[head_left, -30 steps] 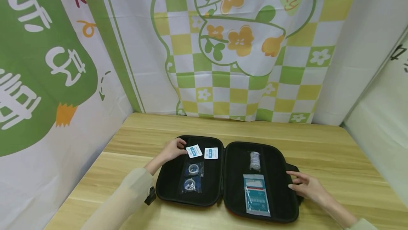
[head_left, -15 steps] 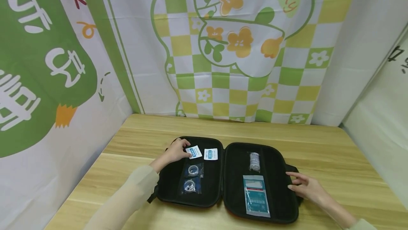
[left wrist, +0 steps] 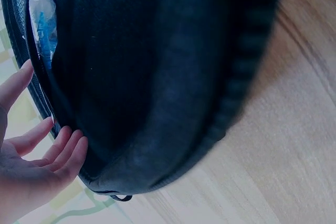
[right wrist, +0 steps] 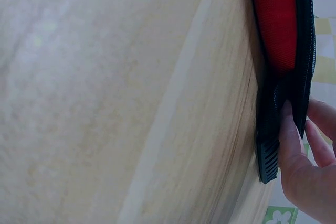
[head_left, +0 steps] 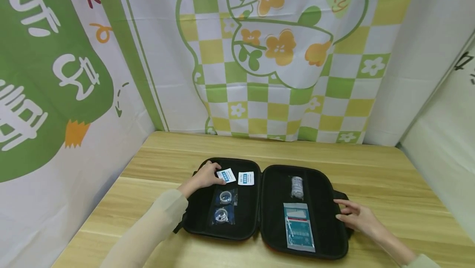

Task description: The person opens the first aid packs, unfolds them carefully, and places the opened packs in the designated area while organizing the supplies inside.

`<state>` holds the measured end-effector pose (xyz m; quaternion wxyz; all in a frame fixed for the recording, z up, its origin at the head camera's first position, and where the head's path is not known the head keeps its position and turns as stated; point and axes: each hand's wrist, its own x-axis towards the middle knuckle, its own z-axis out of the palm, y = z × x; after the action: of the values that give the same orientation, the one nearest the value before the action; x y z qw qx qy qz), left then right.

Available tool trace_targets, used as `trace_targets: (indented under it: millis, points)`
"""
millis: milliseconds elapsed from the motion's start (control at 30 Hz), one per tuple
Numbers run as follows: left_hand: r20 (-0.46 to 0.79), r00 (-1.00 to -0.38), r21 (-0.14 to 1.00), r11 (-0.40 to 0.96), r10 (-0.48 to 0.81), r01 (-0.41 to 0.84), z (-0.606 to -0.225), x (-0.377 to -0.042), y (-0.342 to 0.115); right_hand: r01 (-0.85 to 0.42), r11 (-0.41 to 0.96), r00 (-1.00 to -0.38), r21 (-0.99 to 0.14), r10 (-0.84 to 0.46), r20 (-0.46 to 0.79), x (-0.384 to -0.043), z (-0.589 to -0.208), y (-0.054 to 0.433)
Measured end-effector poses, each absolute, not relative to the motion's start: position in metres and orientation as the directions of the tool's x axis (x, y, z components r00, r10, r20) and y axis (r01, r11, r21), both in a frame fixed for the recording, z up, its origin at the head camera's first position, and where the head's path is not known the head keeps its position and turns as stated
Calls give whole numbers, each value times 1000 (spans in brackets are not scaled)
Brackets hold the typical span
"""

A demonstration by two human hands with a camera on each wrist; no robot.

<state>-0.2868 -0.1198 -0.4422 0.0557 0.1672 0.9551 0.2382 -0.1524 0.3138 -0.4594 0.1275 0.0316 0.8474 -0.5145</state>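
Note:
A black zip case [head_left: 211, 235] lies unfolded on the wooden table. My left hand [head_left: 202, 177] reaches over its left half, thumb and index finger at two corners of a small white-and-blue square sachet [head_left: 228, 175]. That sachet lies slightly tilted beside a matching sachet [head_left: 246, 178]. From the left wrist, the hand [left wrist: 42, 161] shows with thumb and index spread at the inner edge, the sachet nearly edge-on. My right hand [head_left: 358, 216] holds the case's right rim beside its handle, thumb and fingers on opposite sides; the right wrist view shows this hand [right wrist: 310, 166] against the red-and-black case side [right wrist: 275, 24].
Below the sachets sit two bagged rolls of tape, an upper roll [head_left: 225, 197] and a lower roll [head_left: 221, 215]. The right half holds a wrapped bandage roll [head_left: 297, 187] and a teal flat packet [head_left: 299, 227]. Patterned curtains [head_left: 259, 107] stand behind the wooden table [head_left: 400, 202].
My left hand has moved right, further over the case, and its thumb has shifted to the sachet's lower corner. The sachet has stayed almost in place. My right hand has kept its position.

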Motion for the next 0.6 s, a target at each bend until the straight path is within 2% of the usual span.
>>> trace_targets:
  millis: [433,600]
  points:
    - [7,-933,473,821,360,321,-445,-287,-119,168,469,-968,-867,-88,-236,-154,-461,317]
    - [78,-927,487,797,368,357,-446,-286,-120,191,474,-966,-860,-63,-249,-153,-459,314]
